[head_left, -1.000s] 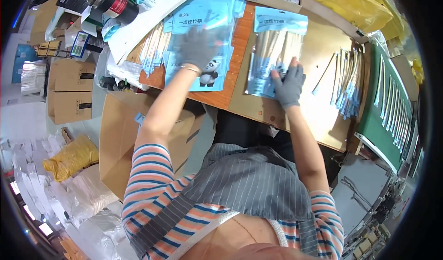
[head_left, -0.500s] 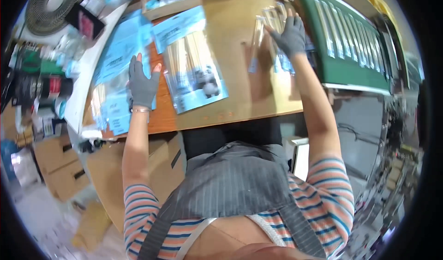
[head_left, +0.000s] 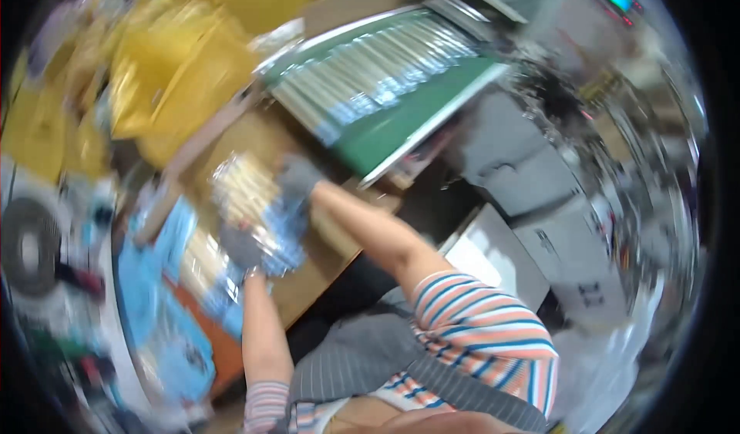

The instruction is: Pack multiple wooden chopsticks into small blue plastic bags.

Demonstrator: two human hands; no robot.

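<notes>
Several clear packets of thin pale sticks with blue lower ends (head_left: 245, 191) lie bunched on the brown tabletop, blurred by motion. My left hand (head_left: 240, 247), in a grey fingertip-less glove, is against their lower left side. On their right side is my right hand (head_left: 299, 178), gloved the same way, close to the blue ends. Both hands' fingers are smeared, so their grip is unclear. Left of my left hand lies a larger clear bag of sticks (head_left: 202, 264) with a blue header.
A green conveyor belt (head_left: 378, 145) carrying a row of stick packets stands beyond the table. Blue printed bags (head_left: 166, 341) cover the table's left side. Yellow sacks (head_left: 173, 75) are piled at the far left, near a fan (head_left: 29, 237). Grey cabinets (head_left: 512, 156) stand at right.
The view has swung to the right toward the conveyor. My left hand has left the blue bags and come to the stick packets, close to my right hand. The packets are now bunched together.
</notes>
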